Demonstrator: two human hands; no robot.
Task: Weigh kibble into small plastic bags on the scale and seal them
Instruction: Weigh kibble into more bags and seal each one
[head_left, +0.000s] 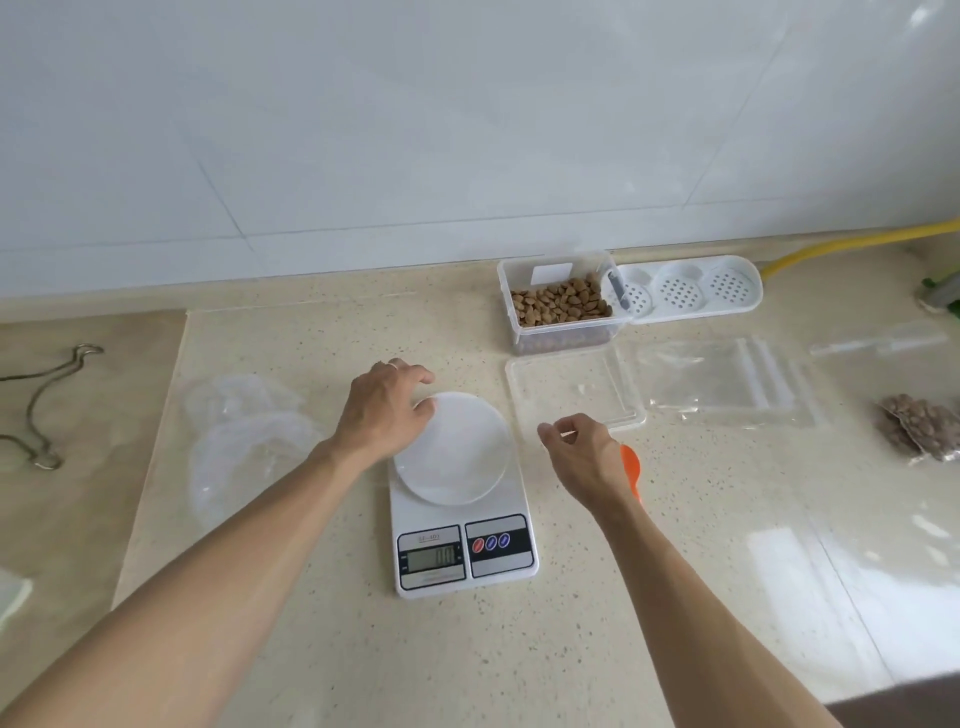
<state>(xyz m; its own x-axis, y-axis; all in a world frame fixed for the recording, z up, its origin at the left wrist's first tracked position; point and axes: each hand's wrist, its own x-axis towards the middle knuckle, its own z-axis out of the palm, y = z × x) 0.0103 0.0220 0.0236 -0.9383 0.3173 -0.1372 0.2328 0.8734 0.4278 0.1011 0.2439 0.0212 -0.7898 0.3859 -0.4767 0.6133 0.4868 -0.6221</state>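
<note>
1. The left hand (382, 410) is resting at the upper-left rim of the white round dish (457, 449) on the scale (460, 525) at centre frame, its fingers spread and relaxed.
2. The right hand (584, 457) is hovering just right of the scale, fingers loosely curled, thumb and forefinger close; whether it is pinching anything cannot be told.
3. An orange scoop (631, 467) is lying under that wrist.
4. The open container of kibble (561, 304) is sitting upper right, its clear lid (571, 389) below it, empty plastic bags (727, 387) further right, and a filled bag (922, 426) at the right edge.
</note>
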